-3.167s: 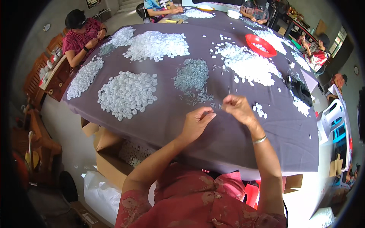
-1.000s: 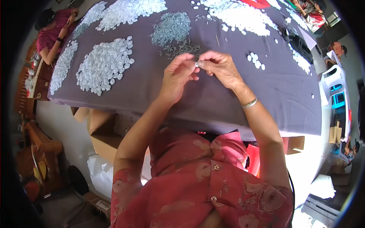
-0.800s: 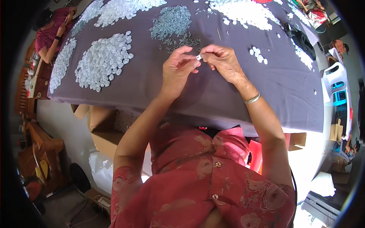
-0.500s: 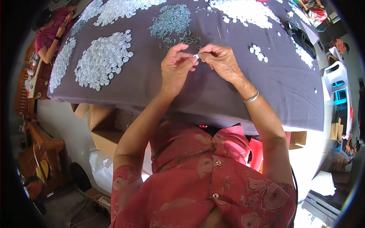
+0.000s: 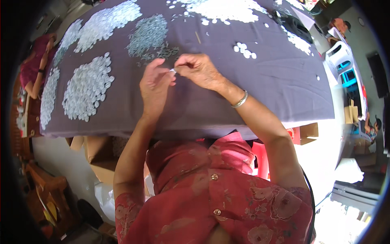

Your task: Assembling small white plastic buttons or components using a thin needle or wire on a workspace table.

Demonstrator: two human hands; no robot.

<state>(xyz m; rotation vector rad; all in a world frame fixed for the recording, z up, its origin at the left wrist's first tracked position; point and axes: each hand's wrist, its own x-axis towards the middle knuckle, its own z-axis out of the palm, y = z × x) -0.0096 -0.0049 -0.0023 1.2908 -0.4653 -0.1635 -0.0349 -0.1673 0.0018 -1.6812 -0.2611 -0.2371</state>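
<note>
Above the dark cloth-covered table point(image 5: 260, 97), my left hand point(image 5: 156, 85) and my right hand point(image 5: 199, 71) meet fingertip to fingertip. Between them is a small white piece point(image 5: 173, 70), too tiny and covered to tell its kind. The left thumb and a finger pinch it from one side, while the other left fingers are loosely bent. From the other side, my right thumb and forefinger close on it. Just beyond my hands lies a heap of thin grey-green rod-shaped pieces point(image 5: 148, 36), some scattered toward my fingers. A heap of whitish translucent oval pieces point(image 5: 89, 88) lies to the left.
More white pieces point(image 5: 227, 9) are heaped at the far side, with a small cluster of white discs point(image 5: 245, 50) to the right. A thin yellowish stick point(image 5: 198, 37) lies on the cloth. Another person point(image 5: 34, 69) sits at far left. An open cardboard box point(image 5: 99, 158) stands under the table.
The view has shifted, so the table and hands sit further left in it. My hands stay together, both still pinching the small white piece.
</note>
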